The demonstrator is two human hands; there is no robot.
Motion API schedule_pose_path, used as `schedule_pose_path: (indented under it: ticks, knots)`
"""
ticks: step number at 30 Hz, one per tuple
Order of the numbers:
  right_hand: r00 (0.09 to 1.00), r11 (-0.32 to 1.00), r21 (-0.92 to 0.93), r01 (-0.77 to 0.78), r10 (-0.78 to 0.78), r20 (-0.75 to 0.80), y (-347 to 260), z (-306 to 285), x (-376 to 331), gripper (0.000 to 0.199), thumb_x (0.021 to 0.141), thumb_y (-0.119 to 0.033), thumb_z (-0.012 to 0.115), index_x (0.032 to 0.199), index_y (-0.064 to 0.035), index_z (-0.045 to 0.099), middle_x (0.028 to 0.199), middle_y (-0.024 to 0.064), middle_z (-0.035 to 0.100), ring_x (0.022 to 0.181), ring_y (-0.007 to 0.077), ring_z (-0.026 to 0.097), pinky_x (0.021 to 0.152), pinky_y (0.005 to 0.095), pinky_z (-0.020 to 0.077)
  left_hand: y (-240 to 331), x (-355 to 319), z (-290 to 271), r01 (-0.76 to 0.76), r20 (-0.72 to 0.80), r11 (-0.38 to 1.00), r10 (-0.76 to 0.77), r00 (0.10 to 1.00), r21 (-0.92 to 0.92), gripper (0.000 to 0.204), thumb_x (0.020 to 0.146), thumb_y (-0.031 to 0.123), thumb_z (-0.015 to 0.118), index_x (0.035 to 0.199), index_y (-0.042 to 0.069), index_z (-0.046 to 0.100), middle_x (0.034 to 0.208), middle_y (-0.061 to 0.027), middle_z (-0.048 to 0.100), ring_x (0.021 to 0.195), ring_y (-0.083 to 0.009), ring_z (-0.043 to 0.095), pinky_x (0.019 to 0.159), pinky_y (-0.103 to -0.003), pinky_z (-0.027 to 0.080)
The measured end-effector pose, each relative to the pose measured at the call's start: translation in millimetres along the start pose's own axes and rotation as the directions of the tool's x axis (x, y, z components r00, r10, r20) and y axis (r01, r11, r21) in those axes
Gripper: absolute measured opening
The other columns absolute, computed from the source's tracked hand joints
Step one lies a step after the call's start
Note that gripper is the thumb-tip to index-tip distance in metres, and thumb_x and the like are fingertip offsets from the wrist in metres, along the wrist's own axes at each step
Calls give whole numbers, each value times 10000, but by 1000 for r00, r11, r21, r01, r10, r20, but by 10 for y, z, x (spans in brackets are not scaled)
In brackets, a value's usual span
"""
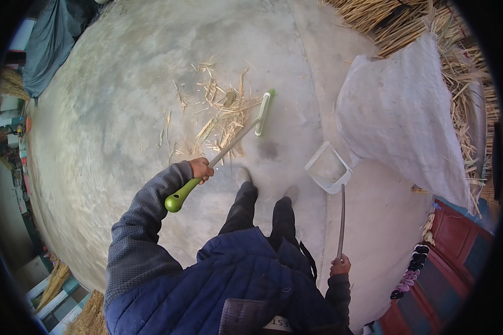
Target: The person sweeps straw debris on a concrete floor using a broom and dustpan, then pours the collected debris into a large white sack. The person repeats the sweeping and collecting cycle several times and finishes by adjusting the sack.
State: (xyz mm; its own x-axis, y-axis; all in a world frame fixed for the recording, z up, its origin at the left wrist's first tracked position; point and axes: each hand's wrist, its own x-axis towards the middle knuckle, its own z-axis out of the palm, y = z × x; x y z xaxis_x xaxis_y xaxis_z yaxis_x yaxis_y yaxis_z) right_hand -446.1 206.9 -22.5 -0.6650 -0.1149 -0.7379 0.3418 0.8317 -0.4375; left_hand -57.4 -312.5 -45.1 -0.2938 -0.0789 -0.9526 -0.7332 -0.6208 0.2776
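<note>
My left hand [202,170] is closed round the handle of a broom [235,142], whose green grip end points back toward my forearm. The broom's pale head with green bristles [262,114] rests on the floor, just right of a scattered pile of dry straw [223,114]. Lower right, my right hand [340,265] is wrapped round the long thin handle of a dustpan [341,223]. Its white pan [328,167] sits on the floor to the right of my feet, apart from the straw. No straw shows in the pan.
Right of the dustpan lies a large white woven sack [399,111], against stacked bundles of dry stalks [397,25]. Several shoes [411,273] line up by a red door [452,234] at lower right. A dark grey cloth [56,44] hangs at upper left.
</note>
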Motion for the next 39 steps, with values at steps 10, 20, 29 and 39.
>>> schedule_pose_path:
  ticks: [10,20,29,39]
  knots:
    - [987,989,18,-144,144,-63,-338,242,-487,222,760,-93,484,955,2,531,543,64,519,328,96,382,298,247,284,300,1559,-205,81,350,744,213,912,-664,145,781,99,511,655,89,440,456,53,336,348,-55,318,316,-210,232]
    - [979,977,68,-203,203,-4,-719,460,-280,147,779,-103,460,883,-28,530,548,57,487,331,110,382,274,261,281,-960,577,-554,73,189,686,95,977,-724,56,816,124,438,823,76,465,470,37,345,361,-87,340,323,-238,236]
    - [981,981,55,-185,180,77,-1085,580,268,99,797,-93,444,847,-31,504,577,58,491,347,110,390,273,257,286,295,604,-292,-67,176,760,234,956,-647,70,801,100,451,787,35,471,468,9,369,354,-107,344,330,-242,275]
    - [973,979,-2,-205,204,109,-1725,473,999,293,759,-111,478,1015,20,535,589,68,540,382,93,425,337,240,321,2452,2598,-203,-50,237,488,508,828,-871,122,847,141,399,786,79,483,452,77,357,344,-56,348,346,-229,267]
